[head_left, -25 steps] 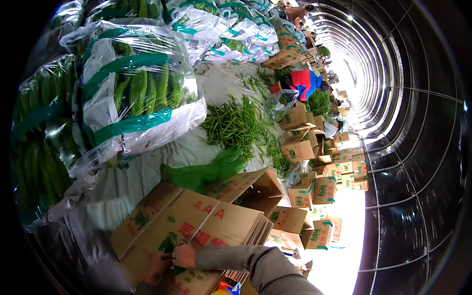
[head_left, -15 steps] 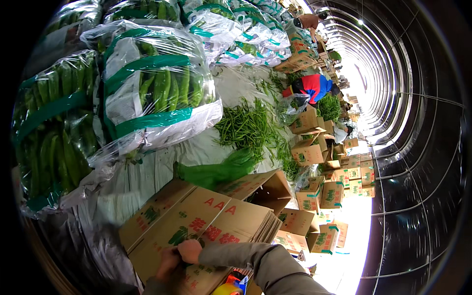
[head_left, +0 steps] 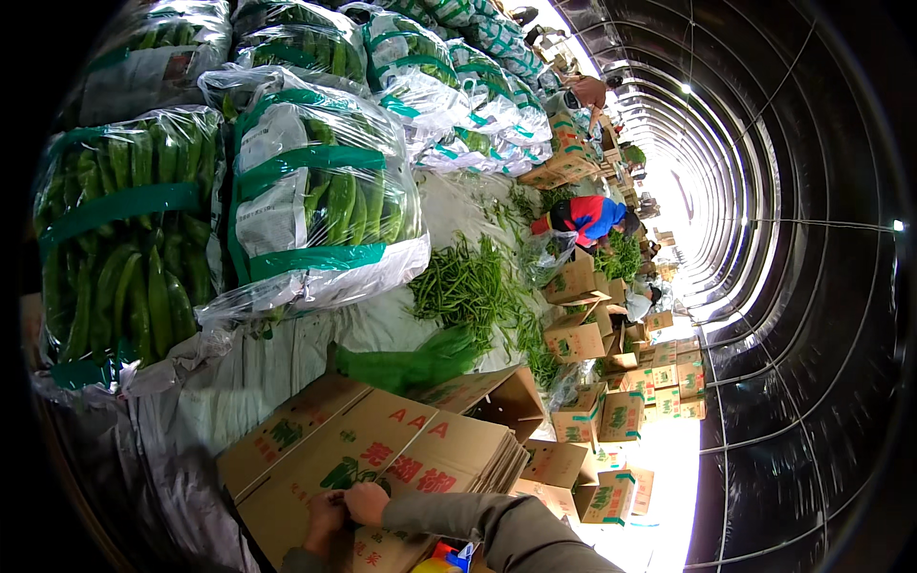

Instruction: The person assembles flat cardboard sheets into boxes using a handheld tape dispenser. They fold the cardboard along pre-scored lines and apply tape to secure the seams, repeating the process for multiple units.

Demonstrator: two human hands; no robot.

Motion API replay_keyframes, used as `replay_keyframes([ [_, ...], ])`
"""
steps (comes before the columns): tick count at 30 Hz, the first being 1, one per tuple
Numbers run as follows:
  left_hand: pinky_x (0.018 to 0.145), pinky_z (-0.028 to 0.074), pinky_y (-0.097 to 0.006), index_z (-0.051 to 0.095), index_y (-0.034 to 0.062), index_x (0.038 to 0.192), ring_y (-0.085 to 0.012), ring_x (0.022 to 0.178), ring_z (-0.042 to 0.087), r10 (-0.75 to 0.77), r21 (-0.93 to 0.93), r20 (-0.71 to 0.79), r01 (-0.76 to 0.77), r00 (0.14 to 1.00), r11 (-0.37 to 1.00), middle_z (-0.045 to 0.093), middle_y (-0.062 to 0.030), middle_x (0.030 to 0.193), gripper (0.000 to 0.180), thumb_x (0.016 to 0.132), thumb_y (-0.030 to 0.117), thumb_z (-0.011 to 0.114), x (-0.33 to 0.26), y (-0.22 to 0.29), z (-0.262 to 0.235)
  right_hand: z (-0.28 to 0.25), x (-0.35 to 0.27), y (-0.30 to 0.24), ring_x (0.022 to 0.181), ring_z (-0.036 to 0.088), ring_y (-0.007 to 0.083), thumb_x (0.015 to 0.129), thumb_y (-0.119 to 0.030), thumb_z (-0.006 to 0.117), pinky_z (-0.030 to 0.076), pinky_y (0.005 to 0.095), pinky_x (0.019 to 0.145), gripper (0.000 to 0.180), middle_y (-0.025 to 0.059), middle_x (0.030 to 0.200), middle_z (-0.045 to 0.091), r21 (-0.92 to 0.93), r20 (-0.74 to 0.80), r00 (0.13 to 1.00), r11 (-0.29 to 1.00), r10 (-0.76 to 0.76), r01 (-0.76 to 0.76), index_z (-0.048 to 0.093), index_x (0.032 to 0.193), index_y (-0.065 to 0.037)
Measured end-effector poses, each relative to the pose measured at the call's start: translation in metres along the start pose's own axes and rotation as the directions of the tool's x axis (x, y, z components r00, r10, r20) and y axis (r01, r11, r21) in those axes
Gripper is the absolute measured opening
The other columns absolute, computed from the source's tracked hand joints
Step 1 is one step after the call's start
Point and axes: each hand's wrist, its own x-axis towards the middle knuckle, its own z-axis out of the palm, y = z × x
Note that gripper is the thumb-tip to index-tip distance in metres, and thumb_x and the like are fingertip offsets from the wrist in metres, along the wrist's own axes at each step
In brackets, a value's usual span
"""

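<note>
Our left hand [head_left: 326, 514] and right hand [head_left: 366, 503] sit together over the cartons [head_left: 334, 449], fingers curled; we can't tell what, if anything, either grips. The cartons lie flat, stacked, beside green net [head_left: 411, 366]; pepper pile [head_left: 463, 286] beyond.

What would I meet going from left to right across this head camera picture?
Clear plastic bag of long green peppers banded with teal tape → person's bare left hand → person's bare right hand → loose heap of slender green peppers → brown cardboard carton edged with green tape → curved black ribbed tunnel wall.
</note>
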Motion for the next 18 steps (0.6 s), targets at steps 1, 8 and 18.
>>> replay_keyframes([
  [1, 0.066, 0.055, -0.035, 0.073, -0.0042, 0.102, -0.0165, 0.079, 0.067, 0.024, 0.040, -0.013, -0.024, 1.000, 0.999, 0.073, -0.0133, 0.091, 0.019, 0.083, -0.001, 0.072, 0.001, -0.004, -0.002, 0.004, 0.002, -0.001, 0.073, 0.070, 0.0359, 0.075, -0.015, 0.067, 0.057, 0.0463, 0.066, 0.013, 0.0185, 0.073, 0.069, -0.003, -0.036, 0.999, 1.000, -0.006, 0.006, 0.071, 0.076, -0.002],
  [8, 0.063, 0.053, -0.035, 0.070, -0.0048, 0.091, -0.0147, 0.076, 0.065, 0.110, 0.220, -0.042, -0.099, 0.993, 0.970, 0.071, -0.0103, 0.083, 0.009, 0.082, -0.002, 0.073, 0.004, -0.015, 0.000, 0.021, 0.007, -0.004, 0.081, 0.070, 0.0374, 0.080, -0.015, 0.067, 0.057, 0.0471, 0.070, 0.017, 0.0197, 0.083, 0.070, -0.033, -0.059, 0.998, 0.999, 0.037, -0.039, 0.071, 0.088, 0.000],
  [18, 0.070, 0.053, -0.037, 0.071, -0.0050, 0.098, -0.0196, 0.080, 0.066, -0.023, -0.288, -0.084, -0.002, 0.996, 0.957, 0.071, -0.0124, 0.086, 0.018, 0.083, 0.000, 0.064, 0.015, -0.024, 0.020, 0.030, 0.034, 0.055, 0.078, 0.069, 0.0390, 0.077, -0.026, 0.072, 0.055, 0.0515, 0.068, 0.025, 0.0197, 0.084, 0.068, -0.034, 0.148, 0.987, 0.998, -0.055, 0.061, 0.070, 0.087, -0.002],
])
